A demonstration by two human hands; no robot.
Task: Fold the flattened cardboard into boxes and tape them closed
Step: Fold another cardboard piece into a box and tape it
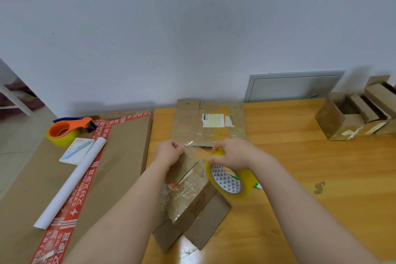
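The box (192,195) sits just below both my grips, near the front of the desk (300,178). Its top flaps are shut, with a seam running away from me, and its lower flaps are splayed out underneath.

My left grip (170,151) is pinched on the free end of the tape strip (191,146). My right grip (233,153) is curled over the tape roll (227,180), which hangs just right of the box. The strip stretches between them over the far end of the box.

**What could go wrong:**
- If I let the strip go slack, I judge it would twist or stick to itself.
- If I lay it down crooked, it would miss the seam.
- The top is already wrinkled with old clear tape, so a new layer may bubble or bond badly.
- With the lower flaps open, the box may rock when I press down.

**What is hard to make out:**
- The strip is clear, so its edges are hard to see, and I cannot tell whether it touches the box yet.
- My grips hide the far edge of the box.
- A small green thing (257,185) sits just right of the roll, half covered.
- The flat cardboard (210,122) beyond my grips is only partly readable.
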